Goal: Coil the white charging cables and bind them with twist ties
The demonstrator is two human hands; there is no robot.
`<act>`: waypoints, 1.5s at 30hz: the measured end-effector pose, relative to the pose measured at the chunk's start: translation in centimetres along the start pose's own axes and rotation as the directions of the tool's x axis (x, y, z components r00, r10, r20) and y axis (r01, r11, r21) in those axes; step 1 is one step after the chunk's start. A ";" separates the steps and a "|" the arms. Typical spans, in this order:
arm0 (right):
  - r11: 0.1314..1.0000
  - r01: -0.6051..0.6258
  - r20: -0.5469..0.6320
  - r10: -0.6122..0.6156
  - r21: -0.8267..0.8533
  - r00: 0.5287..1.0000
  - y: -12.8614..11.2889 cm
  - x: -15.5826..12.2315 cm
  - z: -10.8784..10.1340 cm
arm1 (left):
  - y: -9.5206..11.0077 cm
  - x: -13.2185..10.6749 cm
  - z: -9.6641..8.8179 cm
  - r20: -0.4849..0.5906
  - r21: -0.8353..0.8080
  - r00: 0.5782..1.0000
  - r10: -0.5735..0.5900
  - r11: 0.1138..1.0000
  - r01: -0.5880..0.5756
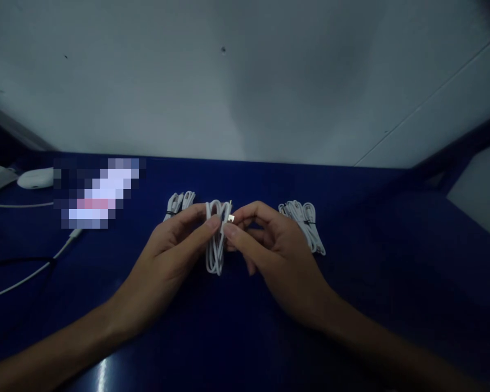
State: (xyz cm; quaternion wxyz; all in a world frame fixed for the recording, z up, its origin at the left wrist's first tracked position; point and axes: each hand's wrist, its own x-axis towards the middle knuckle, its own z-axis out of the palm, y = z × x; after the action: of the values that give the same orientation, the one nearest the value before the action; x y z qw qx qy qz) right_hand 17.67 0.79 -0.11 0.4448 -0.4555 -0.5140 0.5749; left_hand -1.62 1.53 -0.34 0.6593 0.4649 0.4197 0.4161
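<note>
A coiled white USB cable is held upright between my two hands above the blue tabletop. My left hand pinches the coil from the left, with the thumb across its front. My right hand is closed on the cable's right side, thumb and index finger at a metal USB plug that points up. Behind my left hand lie coiled white cables, partly hidden by the fingers. Beyond my right hand rests a bundle of white cables with a dark tie around it.
On the left a blurred-out bright device lies with a white cord plugged into its near end. A white rounded case sits beyond it. The blue table meets a pale wall at the back.
</note>
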 end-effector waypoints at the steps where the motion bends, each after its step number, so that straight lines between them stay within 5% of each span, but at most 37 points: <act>1: 1.000 -0.014 0.004 0.014 0.012 1.000 -0.1 0.1 -0.1 | 0.0 0.1 0.1 -0.003 -0.014 1.000 -0.005 1.000 0.005; 12: 0.996 -0.084 0.009 0.084 0.023 0.996 0.0 0.2 -0.2 | 0.2 0.1 0.5 -0.087 -0.170 0.996 -0.025 0.985 0.010; 21: 0.970 -0.201 0.029 0.199 0.138 0.980 0.0 0.7 -0.5 | 0.0 0.1 0.2 -0.092 -0.108 0.995 -0.031 0.994 0.021; 39: 0.969 -0.145 0.048 0.138 0.202 0.989 0.3 0.6 -0.4 | 0.0 0.4 0.2 -0.031 -0.226 0.997 -0.070 0.972 0.061; 45: 0.960 -0.155 0.074 0.142 0.233 0.987 0.2 0.6 -0.3 | 0.0 0.3 0.3 -0.086 -0.184 0.991 -0.102 0.979 0.085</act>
State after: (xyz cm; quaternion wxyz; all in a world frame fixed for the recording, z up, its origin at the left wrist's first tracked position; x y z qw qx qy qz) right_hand 17.87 1.47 -0.37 0.4369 -0.4198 -0.4182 0.6767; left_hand -1.25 1.70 -0.30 0.6966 0.3627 0.4329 0.4424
